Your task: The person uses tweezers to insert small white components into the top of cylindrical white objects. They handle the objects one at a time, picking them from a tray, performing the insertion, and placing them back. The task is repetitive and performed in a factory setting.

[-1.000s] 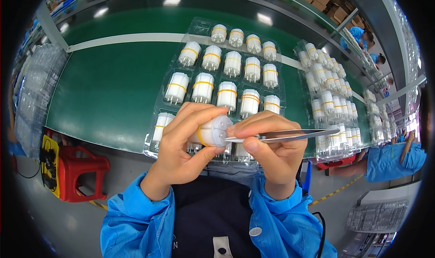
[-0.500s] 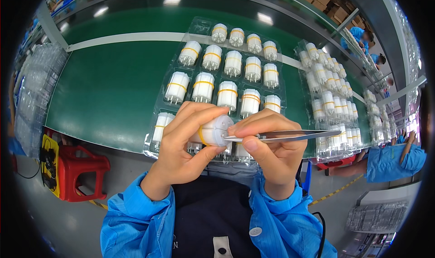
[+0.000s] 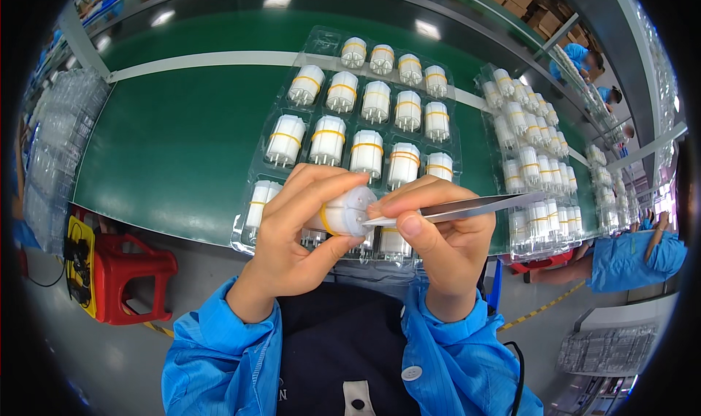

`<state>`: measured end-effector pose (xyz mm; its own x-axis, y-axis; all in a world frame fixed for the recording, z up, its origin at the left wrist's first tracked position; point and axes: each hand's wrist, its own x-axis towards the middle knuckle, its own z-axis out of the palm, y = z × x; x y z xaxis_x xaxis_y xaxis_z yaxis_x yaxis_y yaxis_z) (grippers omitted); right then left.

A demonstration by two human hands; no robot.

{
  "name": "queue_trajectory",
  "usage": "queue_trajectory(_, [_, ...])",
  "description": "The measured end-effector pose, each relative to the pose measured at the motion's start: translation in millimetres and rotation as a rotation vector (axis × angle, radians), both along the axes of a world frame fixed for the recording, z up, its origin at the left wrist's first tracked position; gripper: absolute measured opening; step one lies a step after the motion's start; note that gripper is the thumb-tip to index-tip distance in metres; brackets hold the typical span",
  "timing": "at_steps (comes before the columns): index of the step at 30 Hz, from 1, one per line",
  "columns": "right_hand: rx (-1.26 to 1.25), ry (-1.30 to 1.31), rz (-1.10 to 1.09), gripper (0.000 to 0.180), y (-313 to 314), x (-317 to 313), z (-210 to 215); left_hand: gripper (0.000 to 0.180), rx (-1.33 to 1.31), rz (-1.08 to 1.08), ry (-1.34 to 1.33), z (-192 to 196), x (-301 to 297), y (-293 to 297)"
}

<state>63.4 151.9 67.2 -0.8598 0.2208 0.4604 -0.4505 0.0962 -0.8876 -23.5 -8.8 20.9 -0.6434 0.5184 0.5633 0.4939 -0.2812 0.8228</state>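
Note:
Wrapped around a white cylindrical plug housing (image 3: 340,215) with a yellow rubber band, my left hand (image 3: 296,233) tilts its flat end face toward the right. Metal tweezers (image 3: 475,207) are pinched in my right hand (image 3: 442,233), their tips at that end face and their back end pointing out to the right. Whether the tips grip anything is too small to tell. Just beyond my hands lies a clear plastic tray (image 3: 252,190) holding rows of similar white housings (image 3: 366,153), most banded in yellow with metal pins showing; my hands cover part of its near row.
The tray lies on a green belt (image 3: 168,139) with a white stripe. More filled trays (image 3: 537,160) line up to the right. Stacked clear trays (image 3: 62,139) stand far left, above a red stool (image 3: 135,277). Co-workers in blue (image 3: 628,263) are at the right.
The back end of the tweezers has swung upward, and my right fingers have shifted slightly. The housing and my left hand stay in place.

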Motion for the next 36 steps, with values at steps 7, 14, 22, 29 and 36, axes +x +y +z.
queue_trajectory(7, [-0.006,-0.001,0.021,0.01,2.1,-0.8,-2.1,0.055,-0.016,0.007,0.033,0.9,-0.9,-1.3])
queue_trajectory(14, [0.02,0.001,0.035,0.009,2.1,-0.5,0.0,0.055,-0.017,0.014,0.037,-0.4,-1.5,-1.7])
queue_trajectory(22, [0.05,0.005,0.025,0.008,2.5,-0.5,1.5,0.055,-0.016,0.014,0.034,0.8,-0.9,-1.5])
queue_trajectory(29, [0.066,0.011,0.038,0.008,4.1,-1.3,-0.1,0.055,-0.028,0.014,0.042,0.3,-2.2,-2.6])
queue_trajectory(36, [0.057,0.02,0.022,0.008,1.9,-1.2,1.1,0.055,-0.02,0.016,0.04,0.3,-0.8,-1.7])
